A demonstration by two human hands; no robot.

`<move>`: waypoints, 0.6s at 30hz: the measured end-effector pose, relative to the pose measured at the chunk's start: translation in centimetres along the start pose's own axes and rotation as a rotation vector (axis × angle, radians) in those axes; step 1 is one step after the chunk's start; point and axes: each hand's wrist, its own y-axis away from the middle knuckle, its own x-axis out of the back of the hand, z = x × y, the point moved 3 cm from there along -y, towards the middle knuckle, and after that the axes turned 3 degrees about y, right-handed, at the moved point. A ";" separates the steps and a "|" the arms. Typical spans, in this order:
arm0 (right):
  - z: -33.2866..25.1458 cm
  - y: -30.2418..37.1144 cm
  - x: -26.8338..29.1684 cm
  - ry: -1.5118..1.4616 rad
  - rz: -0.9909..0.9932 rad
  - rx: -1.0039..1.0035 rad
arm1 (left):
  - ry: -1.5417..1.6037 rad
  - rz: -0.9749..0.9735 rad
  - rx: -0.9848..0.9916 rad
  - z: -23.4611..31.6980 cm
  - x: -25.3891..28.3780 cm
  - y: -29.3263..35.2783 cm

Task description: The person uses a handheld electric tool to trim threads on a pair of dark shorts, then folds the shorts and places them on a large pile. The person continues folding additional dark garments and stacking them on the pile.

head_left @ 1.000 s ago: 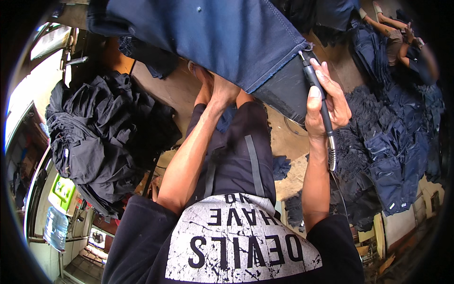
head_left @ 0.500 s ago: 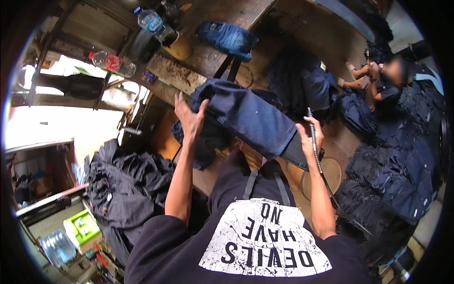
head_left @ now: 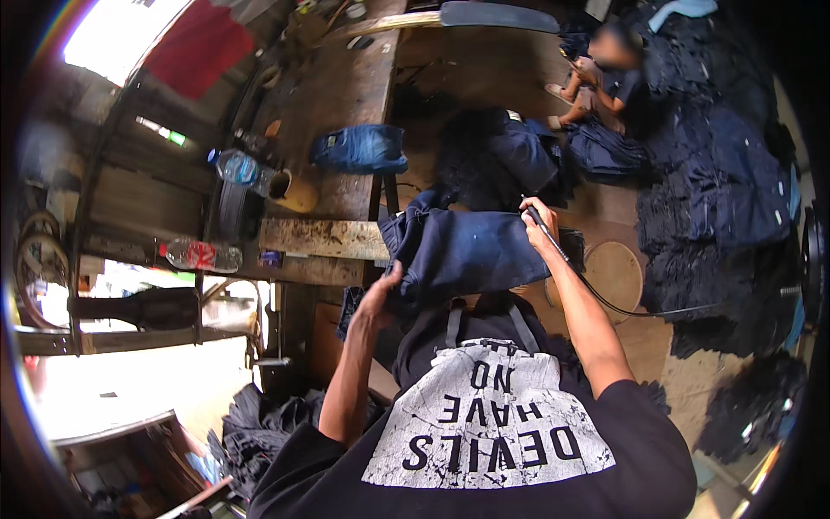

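A pair of dark blue jeans lies in front of me, stretched over a narrow dark support whose end shows past the hem on the right. My left hand is at the left end of the jeans, fingers extended and grasping nothing. Whether it touches the cloth is hard to see. In my right hand is a slim pen-shaped tool with a dark hose trailing off to the right. The hand is closed around it, above the right end of the jeans, its tip pointing up and away.
Folded jeans lie on a wooden table with a plastic bottle and a yellowish container nearby. A stained plank juts toward my work. Garment piles fill the right, where another person sits. A round stool stands close.
My view has swung right. The jeans now lie more level across it. My left hand has lowered along their left end; my right hand has risen with the tool still in it.
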 end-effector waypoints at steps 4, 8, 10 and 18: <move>2.1 1.2 5.8 0.104 0.116 0.039 | -0.287 0.054 -0.042 5.7 -2.4 -7.2; 5.1 3.6 15.2 0.169 0.323 0.127 | -0.941 0.226 -0.272 5.3 -8.9 -15.8; 7.6 5.0 19.6 0.249 0.237 -0.027 | -0.823 0.207 -0.256 0.7 -13.7 -15.9; 16.1 10.9 38.1 0.514 0.518 -0.103 | -0.504 0.034 -0.349 -24.1 -35.9 -12.4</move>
